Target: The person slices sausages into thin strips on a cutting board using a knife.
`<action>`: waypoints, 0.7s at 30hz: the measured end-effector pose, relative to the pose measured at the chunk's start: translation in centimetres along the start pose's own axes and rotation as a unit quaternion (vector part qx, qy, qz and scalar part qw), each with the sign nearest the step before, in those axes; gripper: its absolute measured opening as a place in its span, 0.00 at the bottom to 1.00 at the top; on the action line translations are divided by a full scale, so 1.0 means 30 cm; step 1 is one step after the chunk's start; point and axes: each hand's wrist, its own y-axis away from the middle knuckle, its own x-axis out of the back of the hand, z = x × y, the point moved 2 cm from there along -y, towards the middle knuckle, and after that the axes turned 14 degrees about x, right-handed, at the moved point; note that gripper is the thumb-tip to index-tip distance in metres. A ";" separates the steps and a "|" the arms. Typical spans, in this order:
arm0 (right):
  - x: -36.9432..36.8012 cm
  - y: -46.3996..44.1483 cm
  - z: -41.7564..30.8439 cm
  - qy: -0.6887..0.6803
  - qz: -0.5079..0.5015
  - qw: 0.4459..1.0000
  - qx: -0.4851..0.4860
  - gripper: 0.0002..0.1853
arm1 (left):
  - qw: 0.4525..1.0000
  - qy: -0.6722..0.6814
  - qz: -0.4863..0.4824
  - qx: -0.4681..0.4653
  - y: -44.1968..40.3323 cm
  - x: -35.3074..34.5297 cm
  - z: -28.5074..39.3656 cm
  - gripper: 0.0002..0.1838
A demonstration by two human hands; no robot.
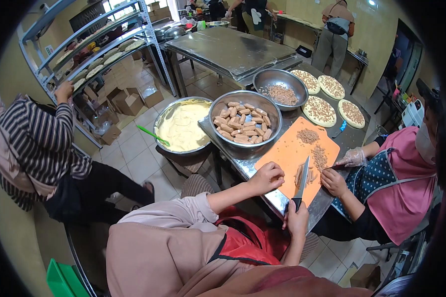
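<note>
My right hand (pixel 296 218) is closed round the black handle of a knife (pixel 303 180), its blade over sliced sausage pieces (pixel 309 177) on an orange cutting board (pixel 282 148). My left hand (pixel 267 179) hovers by the board's left edge, fingers curled; whether anything is between them is too small to tell. Chopped bits (pixel 308 136) form small heaps higher on the board. Behind it, a steel bowl (pixel 214 119) holds several whole sausages (pixel 240 123). A co-worker's gloved hand (pixel 353 157) and bare hand (pixel 335 183) are at the board's right edge.
Left of the table is a basin of pale batter (pixel 183 123) with a green-handled utensil (pixel 152 135). A second bowl (pixel 281 89) and several topped dough rounds (pixel 319 111) stand farther back. A person in stripes (pixel 39 128) reaches to a rack (pixel 151 37) at left.
</note>
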 end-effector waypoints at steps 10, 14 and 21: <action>0.000 -0.003 -0.013 0.005 -0.003 1.000 -0.004 0.11 | 1.000 -0.007 -0.002 0.004 -0.001 0.001 0.003 0.10; 0.000 -0.004 -0.006 0.005 -0.003 1.000 -0.004 0.12 | 1.000 -0.003 -0.005 0.008 -0.002 0.000 0.002 0.10; 0.000 -0.005 0.003 0.001 -0.002 1.000 -0.002 0.12 | 1.000 -0.011 -0.002 0.007 0.001 0.001 0.005 0.10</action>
